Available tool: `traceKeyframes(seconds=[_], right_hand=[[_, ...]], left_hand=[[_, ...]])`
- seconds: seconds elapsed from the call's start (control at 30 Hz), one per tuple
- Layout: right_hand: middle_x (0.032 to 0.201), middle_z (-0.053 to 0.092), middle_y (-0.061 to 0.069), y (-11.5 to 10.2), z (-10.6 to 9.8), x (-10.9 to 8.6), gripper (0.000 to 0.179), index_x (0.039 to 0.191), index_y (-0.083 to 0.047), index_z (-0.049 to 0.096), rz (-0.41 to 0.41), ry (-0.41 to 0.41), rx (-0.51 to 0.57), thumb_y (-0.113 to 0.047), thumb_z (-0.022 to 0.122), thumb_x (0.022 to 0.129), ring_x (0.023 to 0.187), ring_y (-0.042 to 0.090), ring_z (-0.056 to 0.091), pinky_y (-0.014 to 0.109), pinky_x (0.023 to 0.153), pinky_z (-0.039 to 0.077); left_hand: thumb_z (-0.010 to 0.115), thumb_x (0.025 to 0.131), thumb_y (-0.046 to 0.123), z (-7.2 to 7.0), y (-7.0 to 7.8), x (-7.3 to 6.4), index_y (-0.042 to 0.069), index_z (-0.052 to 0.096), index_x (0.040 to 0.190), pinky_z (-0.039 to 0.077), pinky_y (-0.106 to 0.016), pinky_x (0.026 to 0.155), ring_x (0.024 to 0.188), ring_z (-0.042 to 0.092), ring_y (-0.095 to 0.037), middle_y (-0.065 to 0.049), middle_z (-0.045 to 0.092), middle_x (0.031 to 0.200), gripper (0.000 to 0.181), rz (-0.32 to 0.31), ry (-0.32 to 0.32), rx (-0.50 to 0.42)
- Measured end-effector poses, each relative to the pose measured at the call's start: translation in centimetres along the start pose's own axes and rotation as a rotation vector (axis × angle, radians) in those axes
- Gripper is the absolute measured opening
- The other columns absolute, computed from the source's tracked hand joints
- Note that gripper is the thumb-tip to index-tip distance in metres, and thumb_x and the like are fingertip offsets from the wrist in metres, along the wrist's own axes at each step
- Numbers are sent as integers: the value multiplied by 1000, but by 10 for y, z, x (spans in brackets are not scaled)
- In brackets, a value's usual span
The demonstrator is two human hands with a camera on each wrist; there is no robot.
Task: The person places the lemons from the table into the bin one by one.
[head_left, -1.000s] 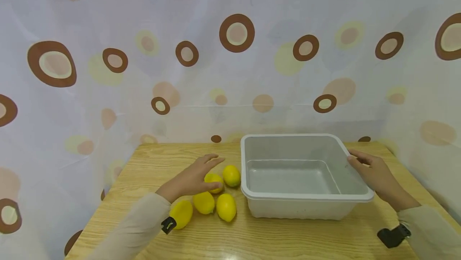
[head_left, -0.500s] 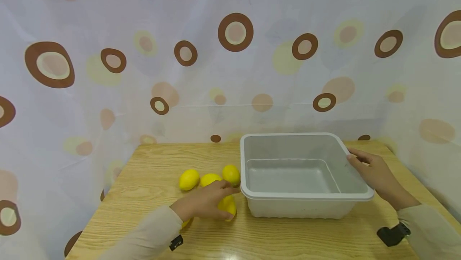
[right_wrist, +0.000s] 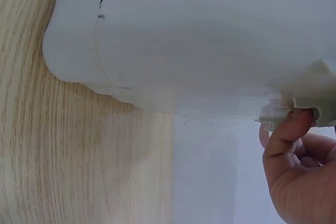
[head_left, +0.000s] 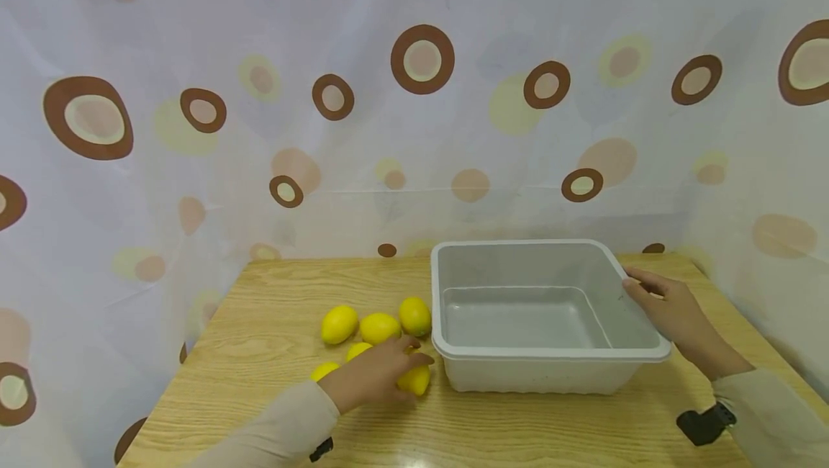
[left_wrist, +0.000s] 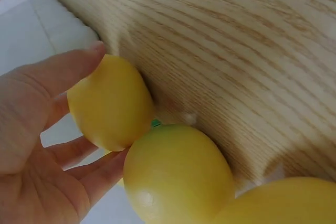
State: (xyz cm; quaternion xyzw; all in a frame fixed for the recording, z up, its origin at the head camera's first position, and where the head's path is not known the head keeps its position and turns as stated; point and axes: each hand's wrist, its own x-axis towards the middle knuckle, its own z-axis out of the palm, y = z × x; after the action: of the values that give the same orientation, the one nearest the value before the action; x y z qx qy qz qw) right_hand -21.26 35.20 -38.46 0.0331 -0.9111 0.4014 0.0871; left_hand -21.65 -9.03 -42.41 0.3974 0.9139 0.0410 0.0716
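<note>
My left hand (head_left: 376, 373) has its thumb and fingers curled round a yellow lemon (left_wrist: 109, 103), close to the left side of a light grey plastic tub (head_left: 537, 374). Beside that lemon, against the fingers in the left wrist view, lies another lemon (left_wrist: 176, 174) with a green stem end. My right hand (head_left: 676, 317) holds the tub's right rim; the right wrist view shows the thumb bent against the rim's underside. Three lemons lie in a row behind the left hand: a left one (head_left: 340, 324), a middle one (head_left: 380, 328) and one beside the tub (head_left: 415, 315).
Partly hidden by the left hand is a further lemon (head_left: 325, 370). The tub's bare floor (head_left: 518, 318) shows. Everything stands on a wooden table (head_left: 278, 302), with a patterned curtain (head_left: 363, 144) behind its far edge.
My left hand has come down and toward me from over the lemons and now grips the one nearest the tub's front left corner. The right hand stays on the rim.
</note>
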Motion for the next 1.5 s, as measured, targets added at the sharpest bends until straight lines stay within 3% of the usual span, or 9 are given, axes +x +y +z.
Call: traceKeyframes(seconds=[0.43, 0.67, 0.93, 1.1, 1.33, 1.4, 1.5], right_hand=[[99, 62, 14, 5, 0, 0, 54, 140, 9, 40, 1, 29, 5, -30, 46, 102, 72, -1, 56, 29, 55, 53], [104, 61, 19, 7, 0, -1, 54, 140, 8, 39, -1, 21, 0, -30, 45, 102, 73, -2, 56, 29, 56, 53], [99, 61, 13, 7, 0, -2, 54, 140, 7, 41, -5, 26, -2, -31, 46, 102, 72, -1, 56, 30, 55, 53], [99, 61, 12, 8, -1, -2, 53, 139, 7, 42, -14, 35, -9, -30, 46, 102, 73, -3, 54, 29, 55, 53], [96, 61, 5, 5, -2, -1, 53, 139, 8, 42, -33, 40, 7, -30, 47, 101, 75, -5, 54, 29, 56, 53], [95, 60, 1, 5, -2, -1, 54, 139, 8, 42, -32, 37, 20, -30, 47, 101, 75, -4, 55, 29, 56, 54], [98, 61, 7, 3, -1, 1, 53, 139, 8, 41, -34, 33, 26, -29, 47, 102, 75, -3, 56, 29, 56, 54]], left_hand=[[77, 81, 23, 8, -2, 0, 25, 54, 135, 51, -33, 92, 115, 58, -24, -13, 49, 139, 59, 34, 31, 40], [77, 81, 23, 8, -2, -1, 25, 55, 135, 50, -32, 93, 114, 58, -23, -11, 49, 139, 58, 52, 48, 33], [79, 80, 25, 2, -4, -6, 25, 55, 134, 50, -31, 92, 112, 58, -20, -8, 53, 133, 59, 113, 86, 48], [78, 81, 29, -18, -1, -19, 16, 54, 134, 48, -32, 95, 111, 58, -19, -5, 56, 130, 60, 153, 137, 45], [78, 81, 26, -58, 2, -42, 11, 51, 134, 45, -31, 100, 118, 54, -17, -2, 54, 132, 61, 151, 106, -29], [78, 81, 24, -72, 3, -47, 12, 51, 133, 45, -32, 100, 118, 54, -18, -2, 54, 132, 60, 158, 123, -54], [79, 80, 22, -93, 6, -50, 11, 52, 133, 46, -34, 99, 117, 55, -19, -2, 53, 133, 60, 180, 186, -58]])
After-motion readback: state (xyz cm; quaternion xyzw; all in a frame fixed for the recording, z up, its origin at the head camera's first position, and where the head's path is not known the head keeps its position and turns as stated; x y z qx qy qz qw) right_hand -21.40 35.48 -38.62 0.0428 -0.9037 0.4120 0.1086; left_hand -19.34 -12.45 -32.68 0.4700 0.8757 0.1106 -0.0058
